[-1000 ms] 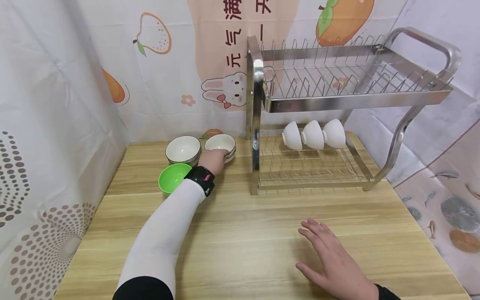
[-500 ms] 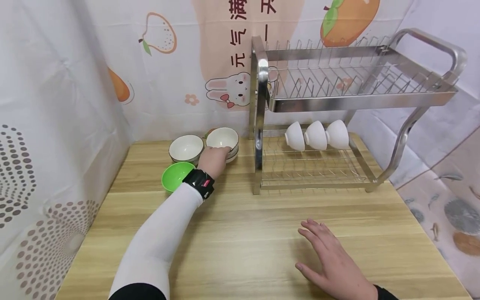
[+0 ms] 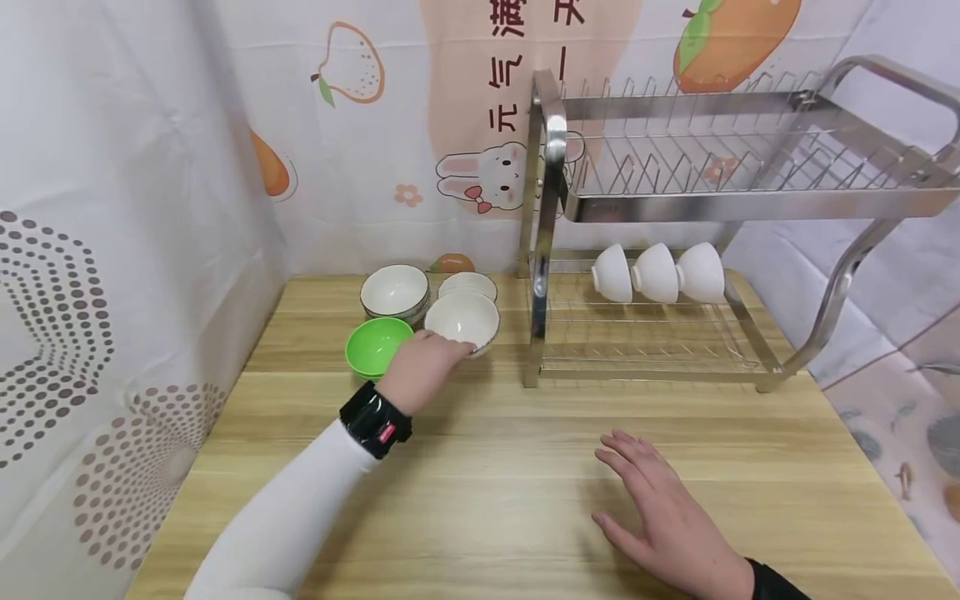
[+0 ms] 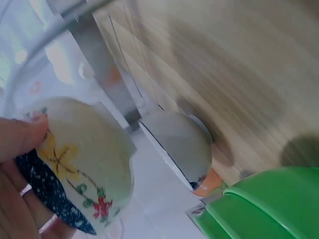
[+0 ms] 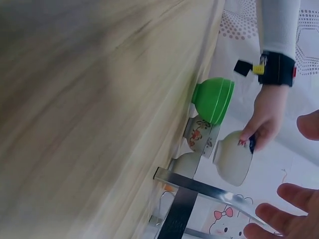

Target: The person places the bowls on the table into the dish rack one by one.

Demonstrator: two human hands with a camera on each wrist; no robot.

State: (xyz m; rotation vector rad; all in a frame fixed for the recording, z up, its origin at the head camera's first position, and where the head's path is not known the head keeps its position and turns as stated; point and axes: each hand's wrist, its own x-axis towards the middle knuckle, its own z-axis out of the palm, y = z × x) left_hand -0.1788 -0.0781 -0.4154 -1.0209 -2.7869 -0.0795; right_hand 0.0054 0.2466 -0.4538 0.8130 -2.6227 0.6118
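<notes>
My left hand (image 3: 423,367) pinches the rim of a white bowl (image 3: 461,321), lifted off the table. In the left wrist view this bowl (image 4: 94,154) shows a painted yellow flower, red blossoms and a dark blue patch, with thumb and fingers on either side of its wall. Behind it stands another white bowl (image 3: 468,283), partly hidden. To the left are a stack of white bowls (image 3: 395,289) and nested green bowls (image 3: 375,346), close to my left wrist. My right hand (image 3: 667,517) hovers over the front right of the table, fingers spread, holding nothing.
A two-tier metal dish rack (image 3: 551,217) stands at the back right. Three small white bowls (image 3: 655,273) lean on their sides in its lower tier. A printed curtain (image 3: 345,167) hangs behind the wooden table (image 3: 495,467).
My left hand has raised the white bowl off the one beneath it and drawn it toward me. The right hand stays almost still. The head view has shifted left.
</notes>
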